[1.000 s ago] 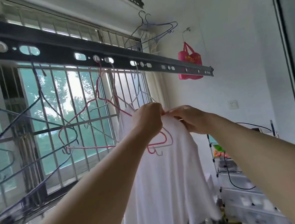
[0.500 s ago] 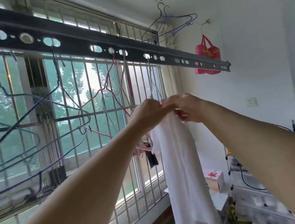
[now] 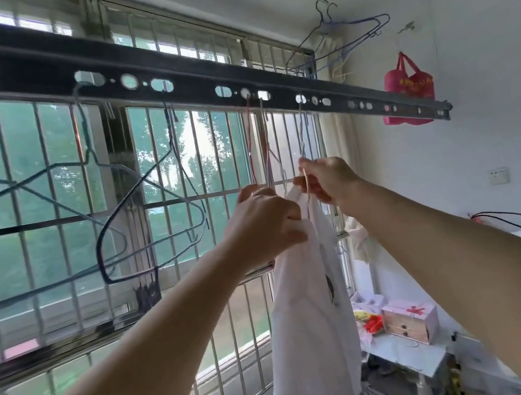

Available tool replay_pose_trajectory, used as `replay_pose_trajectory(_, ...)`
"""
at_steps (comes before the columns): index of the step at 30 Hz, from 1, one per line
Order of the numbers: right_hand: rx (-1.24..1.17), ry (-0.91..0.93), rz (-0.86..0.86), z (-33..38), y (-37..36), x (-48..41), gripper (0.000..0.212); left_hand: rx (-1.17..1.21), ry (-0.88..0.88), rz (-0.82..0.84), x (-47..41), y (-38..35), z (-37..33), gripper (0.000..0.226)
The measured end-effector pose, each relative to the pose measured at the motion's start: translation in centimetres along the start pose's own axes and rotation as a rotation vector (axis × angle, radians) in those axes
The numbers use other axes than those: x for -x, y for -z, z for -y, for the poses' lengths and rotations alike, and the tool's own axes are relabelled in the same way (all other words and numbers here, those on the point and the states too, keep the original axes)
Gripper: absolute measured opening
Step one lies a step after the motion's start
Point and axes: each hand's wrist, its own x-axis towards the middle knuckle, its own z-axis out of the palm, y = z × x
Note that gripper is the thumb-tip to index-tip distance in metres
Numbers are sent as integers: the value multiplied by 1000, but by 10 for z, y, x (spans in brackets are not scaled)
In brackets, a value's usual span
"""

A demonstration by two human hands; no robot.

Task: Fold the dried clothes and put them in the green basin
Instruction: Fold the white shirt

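A white garment (image 3: pixel 308 321) hangs down in front of the barred window, its top bunched between my hands. My left hand (image 3: pixel 264 224) grips the cloth near its upper edge. Just to the right and slightly higher, my right hand (image 3: pixel 325 179) pinches a thin pale wire hanger (image 3: pixel 302 141) whose hook rises to the black perforated drying rail (image 3: pixel 196 79). The green basin is not in view.
Several empty wire hangers (image 3: pixel 147 217) dangle from the rail at left. Two more hangers (image 3: pixel 345 32) hang near the ceiling. A red bag (image 3: pixel 408 87) hangs on the right wall. A low table (image 3: pixel 416 358) with a small pink box (image 3: pixel 409 320) stands below right.
The garment has swung edge-on and bunched narrower. My right hand has risen above my left and now pinches the hanger wire; the view has shifted left along the rail.
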Motion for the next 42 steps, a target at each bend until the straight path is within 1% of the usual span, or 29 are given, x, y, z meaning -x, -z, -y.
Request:
replay_pose_trajectory(1,-89,-24,18,3,1,1,29,-15,-7,10,2,0,1,23)
replay_pose_trajectory(3,-261,-45,82,7,2,7,46,-35,-2,20,4,-2,4,23)
replay_pose_trajectory(4,-310,-22,106,8,2,9,54,-49,-1,22,4,-3,4,23)
replay_pose_trajectory(5,-319,17,100,8,3,11,57,-66,-8,16,3,-4,3,22)
replay_pose_trajectory(6,-297,56,58,7,2,12,55,-90,-8,21,2,-5,3,22)
replay_pose_trajectory(8,-196,108,-112,1,6,10,38,-141,-15,61,1,-6,-1,22)
replay_pose_trajectory(9,-115,102,-164,-6,10,7,30,-165,-22,85,1,-9,-1,22)
replay_pose_trajectory(10,-35,69,-179,-14,15,5,29,-178,-30,107,2,-11,0,22)
replay_pose_trajectory(11,34,6,-158,-24,23,5,30,-184,-37,122,1,-13,-2,22)
replay_pose_trajectory(14,196,-187,50,-62,39,18,30,-204,-65,118,3,-16,-1,24)
replay_pose_trajectory(16,297,-262,212,-81,38,33,27,-212,-84,129,5,-14,-3,26)
replay_pose_trajectory(17,318,-291,262,-89,34,41,22,-228,-101,152,6,-13,-4,26)
replay_pose_trajectory(19,293,-326,281,-104,21,54,21,-298,-151,188,12,-11,-11,28)
replay_pose_trajectory(21,224,-352,252,-117,8,62,27,-400,-210,214,22,-11,-17,29)
replay_pose_trajectory(22,237,-358,265,-122,3,64,30,-439,-239,217,26,-11,-18,30)
replay_pose_trajectory(23,294,-371,316,-128,-2,65,29,-465,-263,214,32,-11,-18,31)
replay_pose_trajectory(25,437,-408,473,-135,-14,74,14,-495,-318,179,44,-10,-12,34)
replay_pose_trajectory(26,500,-438,557,-135,-22,83,10,-487,-318,162,52,-9,-6,38)
replay_pose_trajectory(28,567,-452,689,-130,-37,103,20,-438,-304,136,67,-5,4,42)
replay_pose_trajectory(29,582,-434,712,-129,-44,112,21,-407,-307,115,75,-2,6,40)
replay_pose_trajectory(30,585,-414,740,-128,-48,117,17,-390,-326,94,81,1,7,37)
replay_pose_trajectory(31,535,-429,801,-129,-56,126,17,-389,-345,86,93,5,7,36)
replay_pose_trajectory(33,339,-505,927,-136,-74,136,27,-425,-389,102,111,12,10,38)
replay_pose_trajectory(34,259,-534,964,-138,-79,141,26,-438,-394,111,119,15,11,38)
replay_pose_trajectory(36,226,-565,975,-141,-95,155,21,-396,-359,146,139,21,19,34)
replay_pose_trajectory(38,267,-529,964,-146,-107,165,23,-293,-273,174,156,26,29,26)
replay_pose_trajectory(40,301,-521,1039,-152,-122,179,26,-203,-149,291,179,33,42,19)
replay_pose_trajectory(42,317,-510,1055,-160,-135,191,21,-8,32,373,198,37,50,15)
